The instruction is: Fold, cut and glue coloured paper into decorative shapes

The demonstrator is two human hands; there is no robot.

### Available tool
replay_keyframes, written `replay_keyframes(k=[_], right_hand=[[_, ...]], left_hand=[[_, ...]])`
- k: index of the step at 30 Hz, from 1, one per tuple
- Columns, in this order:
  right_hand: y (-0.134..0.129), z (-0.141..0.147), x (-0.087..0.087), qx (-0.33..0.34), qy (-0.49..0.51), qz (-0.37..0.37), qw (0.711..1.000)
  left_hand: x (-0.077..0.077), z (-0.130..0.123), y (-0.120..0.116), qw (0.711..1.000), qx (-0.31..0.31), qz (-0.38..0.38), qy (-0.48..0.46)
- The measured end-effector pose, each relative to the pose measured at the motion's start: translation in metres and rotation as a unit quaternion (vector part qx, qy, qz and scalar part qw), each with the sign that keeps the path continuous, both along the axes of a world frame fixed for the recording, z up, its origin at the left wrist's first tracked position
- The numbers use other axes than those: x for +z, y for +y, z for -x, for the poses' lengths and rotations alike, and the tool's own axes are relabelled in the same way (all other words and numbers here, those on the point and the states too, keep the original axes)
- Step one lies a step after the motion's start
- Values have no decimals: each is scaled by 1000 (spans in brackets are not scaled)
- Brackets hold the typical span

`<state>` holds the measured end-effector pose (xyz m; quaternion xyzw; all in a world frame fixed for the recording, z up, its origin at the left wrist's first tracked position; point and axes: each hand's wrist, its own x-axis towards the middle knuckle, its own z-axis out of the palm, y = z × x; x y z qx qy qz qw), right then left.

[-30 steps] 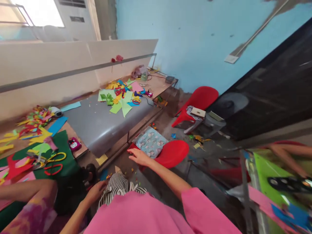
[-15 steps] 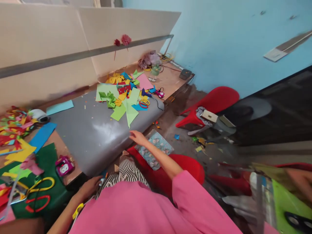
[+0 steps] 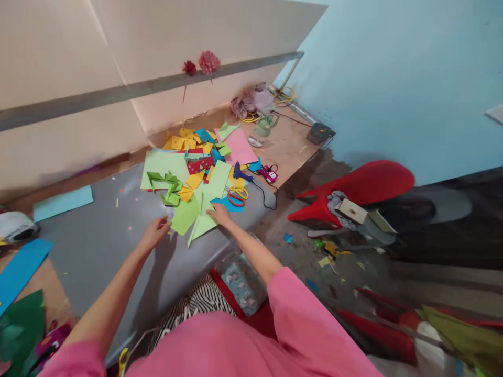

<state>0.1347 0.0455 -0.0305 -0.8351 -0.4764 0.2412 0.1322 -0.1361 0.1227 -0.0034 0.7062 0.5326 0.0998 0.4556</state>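
Loose light green paper lies among coloured paper on the grey-covered table. My right hand is at the right edge of a folded light green paper, its fingers closed on that edge. The paper has a raised crease and a point towards me. My left hand hangs above the grey cover with fingers loosely curled and apart, holding nothing, just left of a flat green sheet. Folded green paper pieces lie beyond it. Right of the folded paper are red-and-yellow-handled scissors and a blue glue gun.
Yellow, blue and red folded papers and a pink sheet lie farther back. A green cap-like item and a black box stand at the far end. A red chair is right of the table; paper scraps litter the floor.
My left hand has risen from beside my lap to above the table. My right hand has reached forward to the folded green paper, which has shifted slightly towards me. The view has turned right.
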Motion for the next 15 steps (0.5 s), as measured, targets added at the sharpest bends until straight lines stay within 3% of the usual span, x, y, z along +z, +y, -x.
replay_keyframes(k=[3, 7, 11, 15], right_hand=[[18, -21, -8, -34, -7, -10, 999], [48, -61, -9, -105, -36, -30, 993], [76, -97, -3, -163, -49, -27, 985], [91, -102, -3, -178, -34, 5, 983]], left_hand=[[-18, -39, 15, 997, -21, -10, 77], [-26, -71, 13, 984, -53, -59, 158], [-28, -86, 7, 973, -89, -76, 201], [-27, -82, 11, 968, -120, -57, 211]])
